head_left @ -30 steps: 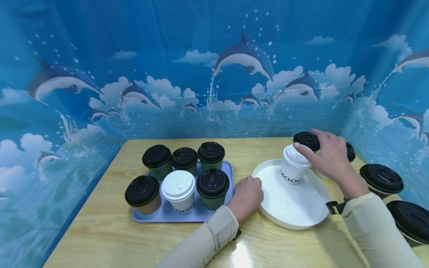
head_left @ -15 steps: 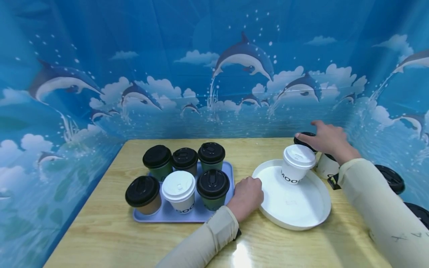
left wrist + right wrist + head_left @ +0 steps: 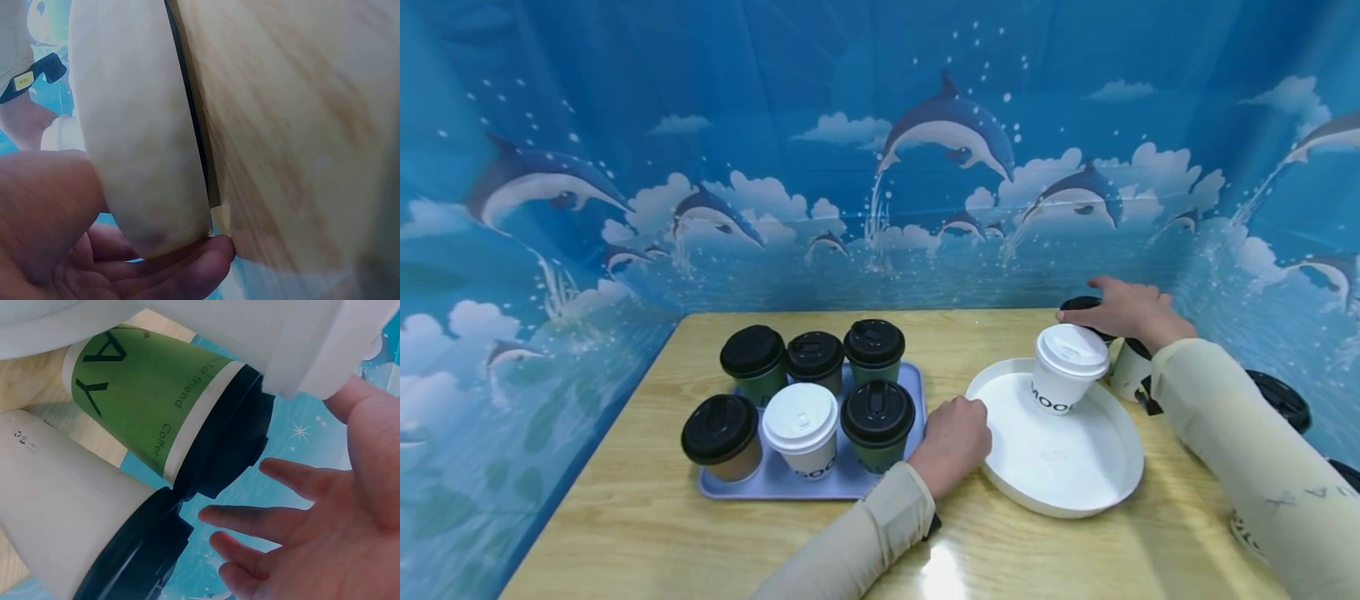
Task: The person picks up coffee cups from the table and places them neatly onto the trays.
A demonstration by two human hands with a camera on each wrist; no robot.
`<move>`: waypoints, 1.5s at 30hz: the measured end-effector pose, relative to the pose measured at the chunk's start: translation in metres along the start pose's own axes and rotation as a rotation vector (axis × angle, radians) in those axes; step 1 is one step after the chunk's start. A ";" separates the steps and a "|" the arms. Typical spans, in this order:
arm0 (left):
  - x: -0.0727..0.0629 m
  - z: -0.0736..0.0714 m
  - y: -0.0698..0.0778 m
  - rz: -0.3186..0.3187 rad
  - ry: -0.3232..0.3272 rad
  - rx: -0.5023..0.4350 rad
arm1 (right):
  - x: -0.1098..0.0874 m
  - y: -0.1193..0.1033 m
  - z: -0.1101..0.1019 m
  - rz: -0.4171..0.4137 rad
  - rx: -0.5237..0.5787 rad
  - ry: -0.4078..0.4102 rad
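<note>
Poised near the black-lidded green cup [image 3: 147, 400], far right beyond the white-lidded cup [image 3: 1070, 367], with the right hand [image 3: 1131, 312] spread wide and empty; pinching the round white tray [image 3: 1052, 462] at its left edge with the left hand [image 3: 953, 442]. Probably best to close evenly around the lid [image 3: 228, 431], without nudging the neighbouring black-lidded white cup [image 3: 69, 494].

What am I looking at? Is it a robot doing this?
No, these are a person's hands. The wide picture comes from a camera on the head; each close-up comes from a camera on a wrist. On the wooden table sit a lavender tray with six lidded coffee cups and a round white tray with one white-lidded cup. More cups stand farther right. The left hand grips the round white tray's edge. The right hand holds nothing; it's near a black-lidded green cup and a black-lidded white cup.
</note>
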State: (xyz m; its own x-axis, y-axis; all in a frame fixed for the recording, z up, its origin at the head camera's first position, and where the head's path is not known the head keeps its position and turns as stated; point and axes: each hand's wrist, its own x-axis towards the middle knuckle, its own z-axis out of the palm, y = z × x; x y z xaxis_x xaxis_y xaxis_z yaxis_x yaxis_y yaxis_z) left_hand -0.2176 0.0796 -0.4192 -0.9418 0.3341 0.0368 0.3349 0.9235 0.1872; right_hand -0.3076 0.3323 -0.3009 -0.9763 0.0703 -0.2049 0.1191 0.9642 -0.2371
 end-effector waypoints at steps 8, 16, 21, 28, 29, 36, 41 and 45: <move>0.002 0.000 -0.001 0.006 0.025 0.007 | 0.005 0.001 -0.001 -0.004 -0.015 -0.003; 0.001 0.000 0.000 -0.008 -0.007 0.012 | 0.009 0.001 0.000 -0.009 -0.036 0.007; 0.001 0.001 0.000 -0.014 -0.007 0.005 | 0.012 0.002 0.000 -0.017 -0.046 0.005; -0.001 0.001 0.000 -0.010 0.006 0.008 | 0.010 0.003 0.001 -0.022 -0.006 0.017; -0.001 0.000 0.000 -0.010 0.007 0.008 | 0.010 0.003 0.001 -0.025 0.006 0.028; 0.000 0.000 0.000 0.000 0.014 0.004 | 0.007 0.001 0.002 -0.064 0.129 0.137; 0.000 0.001 0.000 0.001 0.017 0.003 | 0.006 -0.002 0.002 -0.115 0.184 0.210; 0.000 0.002 0.000 0.006 0.017 0.006 | 0.004 -0.005 0.003 -0.149 0.213 0.263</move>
State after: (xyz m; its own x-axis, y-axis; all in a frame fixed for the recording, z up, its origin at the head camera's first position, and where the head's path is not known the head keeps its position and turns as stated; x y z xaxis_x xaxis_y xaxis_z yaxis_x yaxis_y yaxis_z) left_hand -0.2177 0.0798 -0.4208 -0.9403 0.3359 0.0546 0.3402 0.9228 0.1809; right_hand -0.3116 0.3265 -0.3037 -0.9955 0.0234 0.0913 -0.0196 0.8961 -0.4435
